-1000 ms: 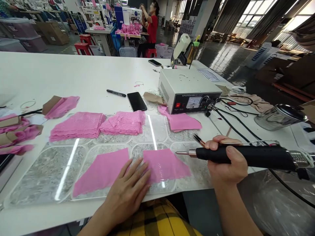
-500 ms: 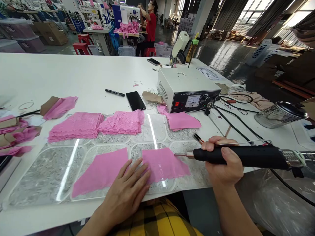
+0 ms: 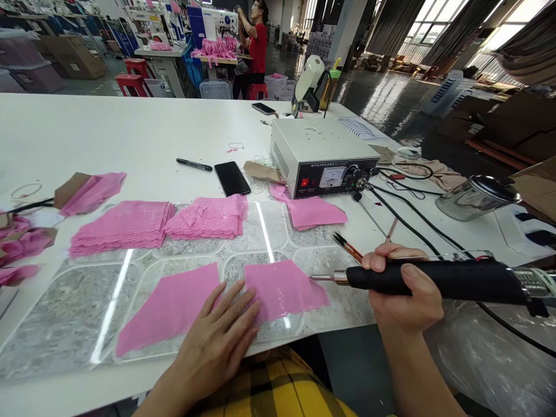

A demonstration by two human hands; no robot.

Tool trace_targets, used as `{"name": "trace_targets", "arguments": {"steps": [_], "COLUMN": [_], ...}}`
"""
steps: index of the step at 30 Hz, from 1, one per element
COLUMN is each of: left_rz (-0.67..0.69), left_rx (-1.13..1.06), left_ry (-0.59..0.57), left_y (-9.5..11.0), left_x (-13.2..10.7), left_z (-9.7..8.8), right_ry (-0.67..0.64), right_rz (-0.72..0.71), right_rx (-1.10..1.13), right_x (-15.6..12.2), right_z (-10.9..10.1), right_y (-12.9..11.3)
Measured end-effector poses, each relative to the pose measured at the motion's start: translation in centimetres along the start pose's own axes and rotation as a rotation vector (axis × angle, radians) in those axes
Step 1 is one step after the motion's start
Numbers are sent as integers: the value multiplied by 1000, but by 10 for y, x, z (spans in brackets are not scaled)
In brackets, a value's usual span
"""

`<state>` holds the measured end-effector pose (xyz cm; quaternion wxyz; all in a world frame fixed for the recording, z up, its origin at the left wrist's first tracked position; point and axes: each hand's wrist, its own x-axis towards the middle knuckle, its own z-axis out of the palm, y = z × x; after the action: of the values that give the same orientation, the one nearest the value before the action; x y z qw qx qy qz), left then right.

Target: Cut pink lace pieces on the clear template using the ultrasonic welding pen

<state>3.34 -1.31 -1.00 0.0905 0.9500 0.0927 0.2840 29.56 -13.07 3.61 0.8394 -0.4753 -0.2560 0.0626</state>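
Note:
My left hand [image 3: 221, 336] lies flat, fingers spread, its fingertips touching the left edge of a pink fabric piece [image 3: 282, 286]. Just left of it another cut pink piece [image 3: 169, 304] rests on the patterned mat [image 3: 82, 307]. Wrapped round the black handle of an ultrasonic welding handpiece [image 3: 438, 281] is my right hand [image 3: 403, 289]. The handpiece lies nearly level, its thin metal tip close to the right-hand piece's edge; I cannot tell whether they touch. Behind are a stack of pink pieces [image 3: 124, 226], a second stack [image 3: 208, 215] and a folded pink piece [image 3: 317, 211].
A grey control box [image 3: 325, 156] with cables stands at the back right. Around it are a glass jar [image 3: 473, 200], tweezers [image 3: 347, 246], a phone [image 3: 232, 178] and a black pen [image 3: 194, 164]. Beyond the table a person in red [image 3: 256, 49] sits by a sewing machine.
The handpiece tip has drawn slightly right, away from the fabric's edge. My left hand keeps its place on the fabric; the whole view has shifted a little.

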Motion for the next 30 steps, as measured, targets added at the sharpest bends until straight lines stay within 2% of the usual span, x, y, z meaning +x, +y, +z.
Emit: {"name": "trace_targets", "arguments": {"steps": [6,12,22,30], "left_rz": [6,17,41,27], "left_rx": [18,5,20,-8], "left_ry": [-11,-7,-23,-16], "left_y": [-1,-2,-4,-2], "left_x": [-1,-1,-1,0], "left_z": [0,0,0,-1], "right_ry": [-44,-18,14,17], "right_rz": [-1,-1,-12,-3], "right_rx": [-10,-7,-59,-53], "right_x": [-2,-1,-2,-5], "right_z": [-3,-5,-26,-26], "right_y": [2,2,-13,-14]}}
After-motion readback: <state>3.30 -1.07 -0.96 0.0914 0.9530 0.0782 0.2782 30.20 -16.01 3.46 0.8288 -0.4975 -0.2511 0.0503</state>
